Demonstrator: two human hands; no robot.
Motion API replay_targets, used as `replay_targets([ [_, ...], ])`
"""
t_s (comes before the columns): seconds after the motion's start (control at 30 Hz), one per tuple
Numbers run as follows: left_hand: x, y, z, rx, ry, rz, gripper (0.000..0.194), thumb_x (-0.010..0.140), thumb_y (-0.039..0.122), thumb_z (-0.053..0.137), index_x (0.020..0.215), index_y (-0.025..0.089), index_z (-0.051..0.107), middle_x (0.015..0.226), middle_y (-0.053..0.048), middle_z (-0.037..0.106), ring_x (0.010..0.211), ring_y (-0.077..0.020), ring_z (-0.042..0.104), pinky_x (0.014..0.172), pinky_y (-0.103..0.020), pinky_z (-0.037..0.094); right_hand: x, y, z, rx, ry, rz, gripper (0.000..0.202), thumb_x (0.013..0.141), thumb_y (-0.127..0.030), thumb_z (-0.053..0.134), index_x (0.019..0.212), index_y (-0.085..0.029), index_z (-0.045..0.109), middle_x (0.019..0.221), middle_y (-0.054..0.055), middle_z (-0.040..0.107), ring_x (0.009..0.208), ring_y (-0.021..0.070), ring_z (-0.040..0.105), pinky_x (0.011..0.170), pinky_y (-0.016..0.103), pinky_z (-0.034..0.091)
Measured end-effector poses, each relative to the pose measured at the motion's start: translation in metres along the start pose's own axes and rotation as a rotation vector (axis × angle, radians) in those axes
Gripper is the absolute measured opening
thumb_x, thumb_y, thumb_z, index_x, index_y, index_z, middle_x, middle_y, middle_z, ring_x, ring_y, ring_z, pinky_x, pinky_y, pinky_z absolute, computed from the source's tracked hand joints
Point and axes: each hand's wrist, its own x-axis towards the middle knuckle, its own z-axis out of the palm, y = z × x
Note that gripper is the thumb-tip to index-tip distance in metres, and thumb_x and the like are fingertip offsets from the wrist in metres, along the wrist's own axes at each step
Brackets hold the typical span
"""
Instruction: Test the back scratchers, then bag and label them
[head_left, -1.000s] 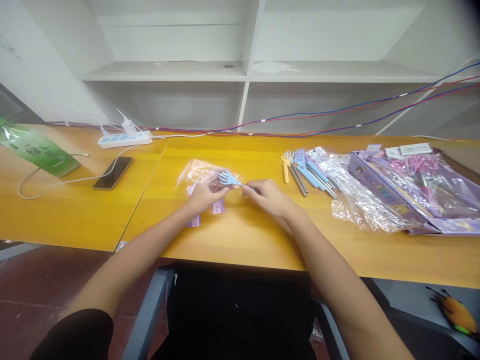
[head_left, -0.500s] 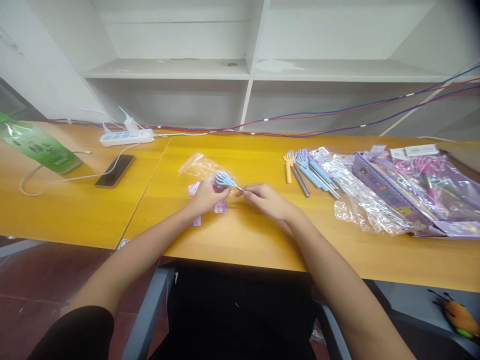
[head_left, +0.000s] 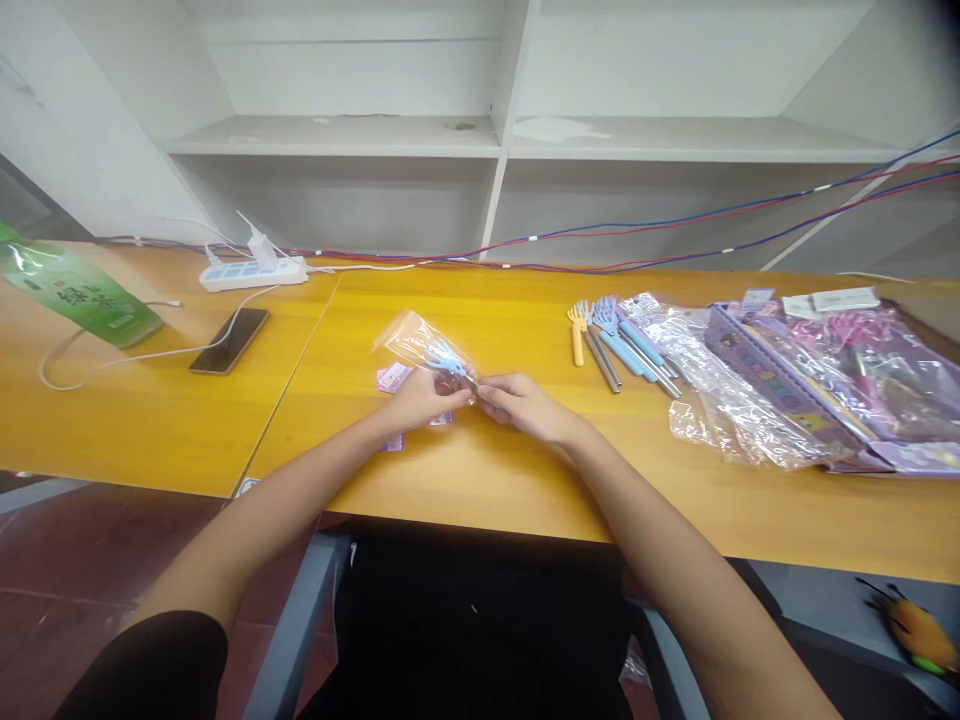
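Just slid blue scratcher [head_left: 445,360] headfirst into bag [head_left: 409,337], probably part-packed; pinching bag in left hand [head_left: 421,402], scratcher in right hand [head_left: 523,405].

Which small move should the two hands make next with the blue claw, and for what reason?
Probably the right hand should push the blue claw a little deeper into the clear bag, while the left hand steadies the bag. The prongs appear to be within the bag, but the shaft behind them seems to reach out toward the right hand.
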Motion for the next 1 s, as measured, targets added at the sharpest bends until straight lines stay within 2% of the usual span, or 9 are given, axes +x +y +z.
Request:
replay_targets([
  [0.13,-0.001,0.007,0.003,-0.067,0.034,0.012,0.036,0.085,0.051,0.081,0.098,0.018,0.078,0.100,-0.009,0.081,0.098,-0.0250,0.076,0.092,-0.039,0.061,0.000,-0.003,0.002,-0.043,-0.020,-0.034,0.050,0.100,-0.068,0.054,0.085,-0.021,0.056,0.065,-0.005,0.042,0.056,0.0107,0.033,0.052,0.028,0.028],
  [0.2,0.000,0.011,0.004,-0.104,0.096,0.017,0.039,0.084,0.055,0.082,0.097,0.018,0.077,0.097,-0.006,0.080,0.094,-0.0228,0.075,0.090,-0.036,0.060,0.000,-0.006,0.001,-0.119,-0.022,-0.075,0.046,0.102,-0.064,0.052,0.101,-0.019,0.064,0.070,-0.004,0.047,0.060,0.0123,0.038,0.057,0.028,0.033],
  [0.27,0.002,0.013,0.003,-0.130,0.188,0.018,0.043,0.080,0.057,0.086,0.096,0.018,0.075,0.091,-0.004,0.078,0.089,-0.0208,0.073,0.086,-0.034,0.059,0.000,-0.007,-0.001,-0.241,0.000,-0.115,0.043,0.104,-0.059,0.052,0.109,-0.019,0.066,0.075,-0.002,0.054,0.066,0.0143,0.045,0.063,0.029,0.038],
  [0.4,0.008,0.014,-0.005,-0.166,0.410,0.021,0.048,0.079,0.060,0.085,0.101,0.019,0.073,0.089,-0.002,0.076,0.080,-0.0171,0.070,0.078,-0.031,0.057,0.004,-0.002,-0.008,-0.493,0.131,-0.147,0.031,0.105,-0.047,0.051,0.103,-0.020,0.066,0.087,0.003,0.066,0.078,0.0185,0.055,0.074,0.032,0.042],
  [0.5,0.010,0.017,-0.014,-0.170,0.496,0.022,0.048,0.080,0.056,0.084,0.108,0.019,0.073,0.100,-0.005,0.078,0.082,-0.0170,0.070,0.078,-0.032,0.056,0.007,0.004,-0.015,-0.565,0.267,-0.145,0.023,0.106,-0.037,0.048,0.109,-0.020,0.063,0.098,0.007,0.070,0.087,0.0216,0.061,0.081,0.034,0.044],
  [0.63,0.010,0.021,-0.020,-0.146,0.515,0.040,0.051,0.075,0.044,0.088,0.115,0.018,0.071,0.103,-0.007,0.079,0.097,-0.0211,0.073,0.091,-0.035,0.057,0.009,0.010,-0.022,-0.597,0.401,-0.205,0.020,0.107,-0.029,0.045,0.109,-0.020,0.062,0.094,0.008,0.066,0.090,0.0240,0.062,0.086,0.037,0.046],
  [0.77,0.009,0.022,-0.017,-0.119,0.501,0.014,0.041,0.075,0.040,0.087,0.106,0.016,0.073,0.098,-0.006,0.077,0.094,-0.0206,0.073,0.091,-0.034,0.056,0.012,0.015,-0.022,-0.579,0.490,-0.362,0.021,0.107,-0.029,0.050,0.113,-0.021,0.068,0.104,0.010,0.061,0.087,0.0227,0.062,0.091,0.043,0.052],
  [0.87,0.010,0.020,-0.013,-0.140,0.476,0.028,0.039,0.072,0.037,0.089,0.101,0.017,0.072,0.098,-0.006,0.076,0.091,-0.0180,0.071,0.087,-0.031,0.055,0.014,0.016,-0.018,-0.466,0.507,-0.421,0.022,0.108,-0.034,0.054,0.116,-0.023,0.071,0.111,0.010,0.058,0.073,0.0176,0.062,0.081,0.043,0.057],
  [1.0,0.011,0.014,-0.008,-0.149,0.415,0.028,0.040,0.072,0.035,0.088,0.104,0.017,0.072,0.092,-0.003,0.073,0.082,-0.0143,0.067,0.077,-0.027,0.053,0.016,0.016,-0.008,-0.269,0.482,-0.489,0.024,0.104,-0.047,0.065,0.116,-0.026,0.066,0.109,0.006,0.058,0.071,0.0151,0.066,0.068,0.037,0.059],
])
